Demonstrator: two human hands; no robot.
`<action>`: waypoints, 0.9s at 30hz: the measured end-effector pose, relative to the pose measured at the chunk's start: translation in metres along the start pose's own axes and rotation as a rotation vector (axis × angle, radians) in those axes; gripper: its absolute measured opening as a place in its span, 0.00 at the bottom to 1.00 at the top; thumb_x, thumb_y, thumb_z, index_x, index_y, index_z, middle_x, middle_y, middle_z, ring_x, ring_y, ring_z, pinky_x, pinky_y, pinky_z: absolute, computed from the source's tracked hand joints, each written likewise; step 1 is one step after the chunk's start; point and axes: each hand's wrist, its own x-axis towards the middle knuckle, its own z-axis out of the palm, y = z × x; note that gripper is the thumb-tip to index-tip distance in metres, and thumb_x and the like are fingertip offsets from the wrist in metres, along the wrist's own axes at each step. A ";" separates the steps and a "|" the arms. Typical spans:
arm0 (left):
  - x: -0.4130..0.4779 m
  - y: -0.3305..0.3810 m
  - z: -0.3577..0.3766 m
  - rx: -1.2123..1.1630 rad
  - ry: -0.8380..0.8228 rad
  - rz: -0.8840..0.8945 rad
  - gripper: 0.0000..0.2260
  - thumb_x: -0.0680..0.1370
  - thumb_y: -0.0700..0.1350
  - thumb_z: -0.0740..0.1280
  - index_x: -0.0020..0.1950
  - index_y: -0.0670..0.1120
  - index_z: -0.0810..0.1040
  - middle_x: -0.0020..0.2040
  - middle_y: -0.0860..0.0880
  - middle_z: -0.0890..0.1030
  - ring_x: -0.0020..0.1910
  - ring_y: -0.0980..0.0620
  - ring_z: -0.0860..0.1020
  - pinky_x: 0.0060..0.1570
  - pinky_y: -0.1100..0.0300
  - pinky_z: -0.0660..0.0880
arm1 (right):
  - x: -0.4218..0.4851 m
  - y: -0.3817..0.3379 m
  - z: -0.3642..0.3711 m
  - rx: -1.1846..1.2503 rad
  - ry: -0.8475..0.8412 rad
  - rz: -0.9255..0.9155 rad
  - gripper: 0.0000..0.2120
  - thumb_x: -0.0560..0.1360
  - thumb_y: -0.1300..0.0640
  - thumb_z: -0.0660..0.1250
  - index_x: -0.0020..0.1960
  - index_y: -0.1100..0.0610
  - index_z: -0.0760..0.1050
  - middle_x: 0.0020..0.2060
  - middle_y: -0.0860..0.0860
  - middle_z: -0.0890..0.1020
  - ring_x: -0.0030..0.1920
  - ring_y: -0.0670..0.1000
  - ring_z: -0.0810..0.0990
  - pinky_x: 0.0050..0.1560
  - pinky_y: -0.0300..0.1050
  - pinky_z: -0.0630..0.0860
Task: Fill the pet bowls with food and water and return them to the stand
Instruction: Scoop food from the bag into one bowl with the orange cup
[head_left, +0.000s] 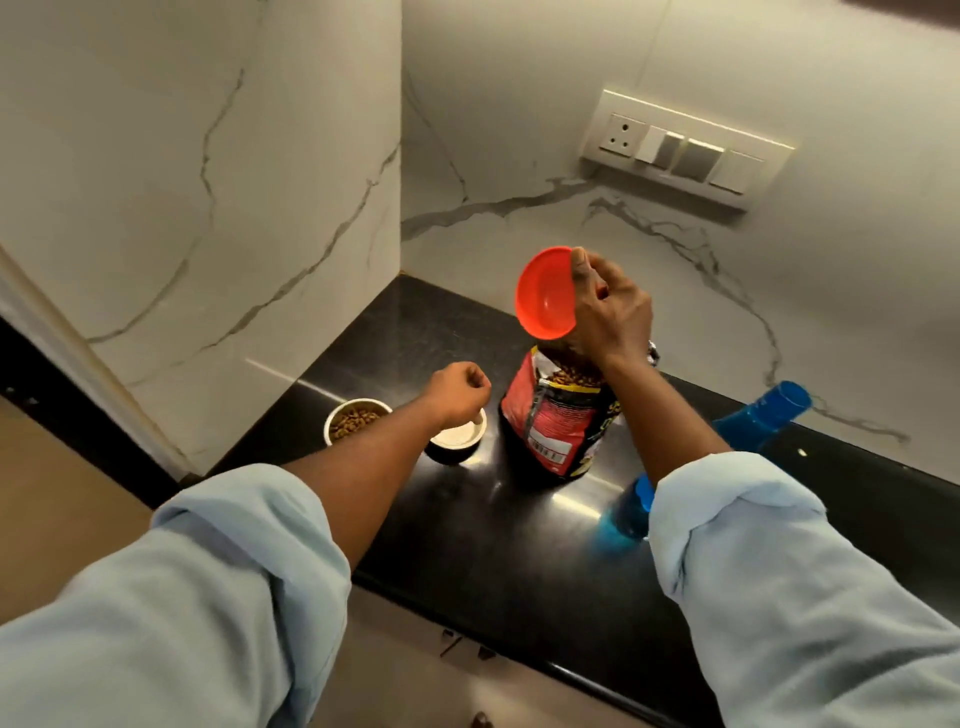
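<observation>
Two steel pet bowls stand on the black countertop (467, 545). The left bowl (353, 418) holds brown kibble. The right bowl (457, 436) shows a pale inside, and my left hand (460, 389) hovers over its rim with fingers curled, holding nothing that I can see. My right hand (610, 306) pinches an orange scoop cup (543, 296) by its rim, tipped on its side and empty, just above the open red and black food bag (558, 415). Kibble shows in the bag's mouth.
A blue water bottle (774, 410) lies on the counter right of the bag, and another blue bottle (631, 514) stands partly behind my right sleeve. Marble walls close the corner behind and to the left. A switch panel (685, 148) is on the back wall.
</observation>
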 end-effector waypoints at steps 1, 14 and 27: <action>0.002 0.004 0.010 -0.009 -0.046 0.015 0.05 0.79 0.37 0.66 0.52 0.41 0.81 0.51 0.39 0.87 0.42 0.42 0.87 0.48 0.52 0.84 | 0.004 0.012 -0.011 -0.073 -0.022 0.039 0.28 0.77 0.24 0.57 0.65 0.39 0.82 0.52 0.54 0.88 0.54 0.58 0.85 0.51 0.50 0.81; 0.017 0.009 0.043 -0.062 -0.094 0.004 0.02 0.81 0.38 0.69 0.54 0.41 0.80 0.49 0.42 0.86 0.44 0.42 0.88 0.51 0.42 0.86 | 0.006 0.042 -0.025 -0.873 -0.408 -0.117 0.27 0.81 0.30 0.53 0.73 0.40 0.75 0.59 0.52 0.86 0.61 0.58 0.82 0.72 0.67 0.63; 0.022 0.011 0.045 -0.093 -0.090 -0.023 0.03 0.83 0.42 0.69 0.53 0.42 0.80 0.48 0.43 0.86 0.45 0.43 0.88 0.53 0.45 0.86 | 0.004 0.052 -0.009 -0.918 -0.572 -0.282 0.35 0.77 0.23 0.56 0.72 0.44 0.75 0.53 0.53 0.87 0.59 0.58 0.84 0.72 0.61 0.65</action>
